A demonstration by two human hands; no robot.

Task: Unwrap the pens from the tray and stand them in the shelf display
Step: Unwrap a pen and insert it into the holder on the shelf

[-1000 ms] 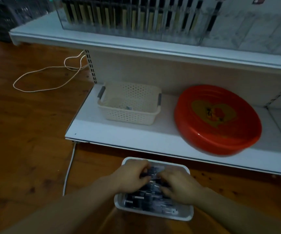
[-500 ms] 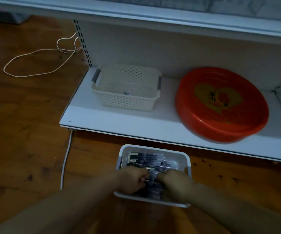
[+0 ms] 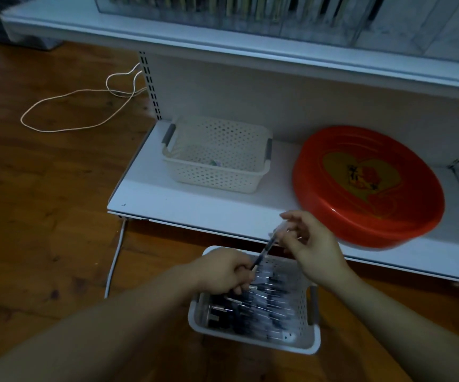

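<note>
Above tray [image 3: 312, 341], L hand [image 3: 224, 272] grips pen [image 3: 264, 250], R hand [image 3: 309, 238] pinches wrapper; no legible writing.

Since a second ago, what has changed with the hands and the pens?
Both hands have come up out of the tray. The left hand now grips one pen by its lower end, and the right hand pinches the clear wrapper at its top, above the tray. The remaining pens, the basket and the red dish stayed put.

A shop: white slotted shelving [image 3: 195, 208], acrylic pen display [image 3: 250, 9] above.
</note>
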